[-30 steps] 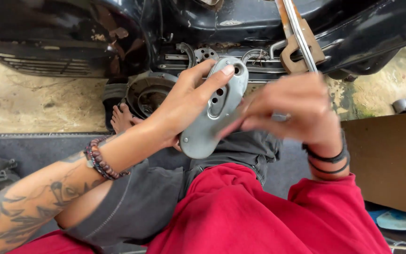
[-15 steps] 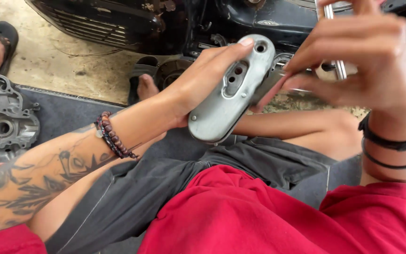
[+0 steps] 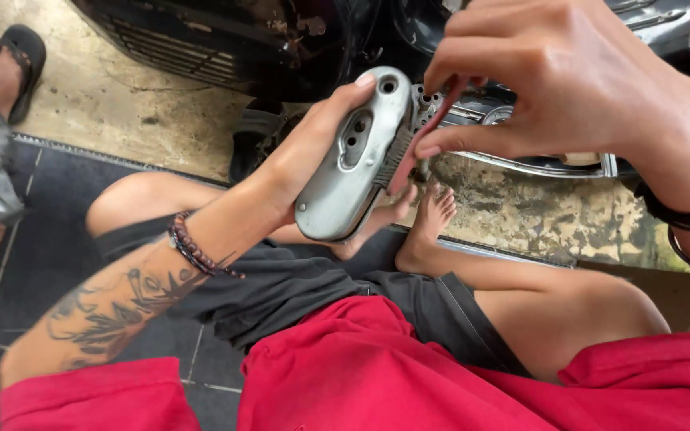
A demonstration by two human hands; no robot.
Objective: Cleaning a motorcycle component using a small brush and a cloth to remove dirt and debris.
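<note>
At the far left, another person's sandalled foot point(image 3: 11, 56) is resting on the bare concrete floor point(image 3: 121, 96), beside a dark floor mat point(image 3: 49, 231) that is running under the seated person's legs. The left hand point(image 3: 313, 164) is closing around the back of a grey, oblong cast-metal cover with oval openings point(image 3: 353, 160), thumb lying along its upper edge and the other fingers hidden behind it; the cover is being held tilted in the air above the knees, in front of the black motorcycle point(image 3: 225, 40). A dark beaded bracelet point(image 3: 197, 251) is sitting on the tattooed left forearm.

To the right, the right hand point(image 3: 569, 88) is pinching a small brush with a reddish handle point(image 3: 421, 136) between thumb and fingertips, its bristles touching the cover's right edge. The hand is nearly closed on the handle.

Judging from this, the brushing is going best if the left hand is keeping the cover steady and angled toward the bristles, while the right is working in short strokes along the edge and into the recesses, with light pressure so the brush is not slipping off.
</note>
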